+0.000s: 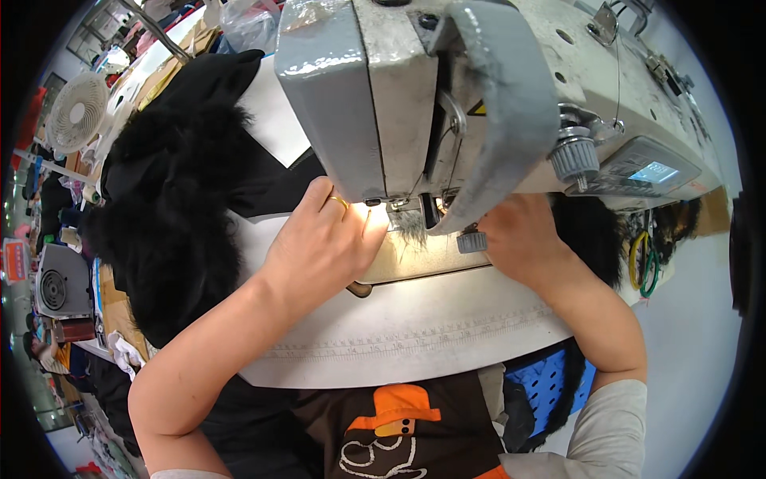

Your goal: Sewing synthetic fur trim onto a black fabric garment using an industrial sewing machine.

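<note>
head view: left hand [323,243] fingers press the black fur strip [411,226] flat, lying left-right under the needle; right hand [519,235] fingers hidden.

— What sort of place was it?
— A sewing workshop. A grey industrial sewing machine [479,104] stood on a white table [415,335] with a ruler printed along its edge.
— Anything else?
— Black fur fabric [171,215] lay heaped beside it, near a fan [76,112].
</note>
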### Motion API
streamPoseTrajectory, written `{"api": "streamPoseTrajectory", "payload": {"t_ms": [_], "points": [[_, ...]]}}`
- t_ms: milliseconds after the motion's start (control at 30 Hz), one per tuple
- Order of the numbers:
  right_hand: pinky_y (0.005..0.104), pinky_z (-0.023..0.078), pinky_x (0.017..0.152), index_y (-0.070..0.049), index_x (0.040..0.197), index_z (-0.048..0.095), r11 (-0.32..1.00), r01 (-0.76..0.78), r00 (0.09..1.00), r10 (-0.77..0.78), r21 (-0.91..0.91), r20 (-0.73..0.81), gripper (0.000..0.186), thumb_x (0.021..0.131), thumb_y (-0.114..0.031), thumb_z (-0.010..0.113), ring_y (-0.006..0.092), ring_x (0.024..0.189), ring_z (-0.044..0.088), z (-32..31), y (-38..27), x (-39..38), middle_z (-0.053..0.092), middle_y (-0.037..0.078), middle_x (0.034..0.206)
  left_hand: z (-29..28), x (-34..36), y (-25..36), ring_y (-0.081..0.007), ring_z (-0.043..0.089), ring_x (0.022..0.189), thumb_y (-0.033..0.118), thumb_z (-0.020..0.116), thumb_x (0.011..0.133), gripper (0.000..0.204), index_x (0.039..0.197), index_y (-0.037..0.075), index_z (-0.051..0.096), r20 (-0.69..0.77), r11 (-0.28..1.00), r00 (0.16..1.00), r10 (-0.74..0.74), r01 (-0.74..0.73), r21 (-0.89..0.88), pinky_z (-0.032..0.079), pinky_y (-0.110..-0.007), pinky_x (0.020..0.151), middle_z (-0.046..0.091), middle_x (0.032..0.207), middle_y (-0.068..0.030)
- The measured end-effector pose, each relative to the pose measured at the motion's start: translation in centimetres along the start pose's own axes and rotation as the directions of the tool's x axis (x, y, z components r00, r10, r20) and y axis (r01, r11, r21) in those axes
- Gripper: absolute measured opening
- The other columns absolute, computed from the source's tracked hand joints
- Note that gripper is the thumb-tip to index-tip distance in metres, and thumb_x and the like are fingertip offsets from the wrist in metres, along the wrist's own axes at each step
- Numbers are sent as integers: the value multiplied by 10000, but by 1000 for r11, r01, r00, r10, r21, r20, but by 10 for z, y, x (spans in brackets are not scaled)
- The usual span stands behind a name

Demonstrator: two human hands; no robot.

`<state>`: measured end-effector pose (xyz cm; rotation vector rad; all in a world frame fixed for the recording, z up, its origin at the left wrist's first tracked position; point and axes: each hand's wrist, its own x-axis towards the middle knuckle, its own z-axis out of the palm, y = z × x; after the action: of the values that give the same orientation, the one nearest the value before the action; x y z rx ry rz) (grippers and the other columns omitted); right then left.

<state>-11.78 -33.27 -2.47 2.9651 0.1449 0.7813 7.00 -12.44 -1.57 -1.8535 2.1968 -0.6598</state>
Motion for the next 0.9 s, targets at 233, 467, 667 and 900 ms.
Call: {"api": "streamPoseTrajectory", "payload": {"t_ms": [233, 467, 667, 900], "points": [[381, 549, 621, -107, 863, 656, 1000, 7, 999, -7, 19, -34, 73, 808, -139, 693, 235, 863, 687, -2, 2, 2, 626, 24, 949, 10, -1, -4, -216, 581, 745, 110, 700, 744, 163, 718, 132, 541, -74, 998, 996, -40, 36, -50, 434, -346, 827, 554, 652, -26], [402, 551, 626, -105, 848, 656, 998, -44, 999, 44, 47, 2, 59, 828, -138, 701, 251, 845, 691, 1, 2, 1, 634, 30, 886, 11, 1, -10, -216, 592, 826, 133, 694, 759, 146, 703, 140, 559, -111, 990, 992, -63, 48, -132, 436, -344, 826, 576, 683, -25], [397, 544, 586, -100, 828, 664, 999, -44, 999, 45, 4, -21, 59, 817, -132, 712, 248, 810, 696, 3, 2, 3, 636, 34, 869, 10, 3, -10, -214, 594, 834, 137, 695, 764, 136, 702, 143, 574, -105, 990, 992, -66, 52, -129, 431, -340, 841, 574, 691, -20], [394, 542, 571, -87, 783, 666, 995, -85, 995, 82, 45, 53, 47, 803, -104, 704, 257, 743, 697, 0, 1, 2, 632, 35, 802, 11, 3, -6, -213, 593, 828, 125, 699, 766, 124, 709, 142, 590, -98, 989, 991, -89, 76, -126, 432, -343, 846, 556, 669, -12]]}}
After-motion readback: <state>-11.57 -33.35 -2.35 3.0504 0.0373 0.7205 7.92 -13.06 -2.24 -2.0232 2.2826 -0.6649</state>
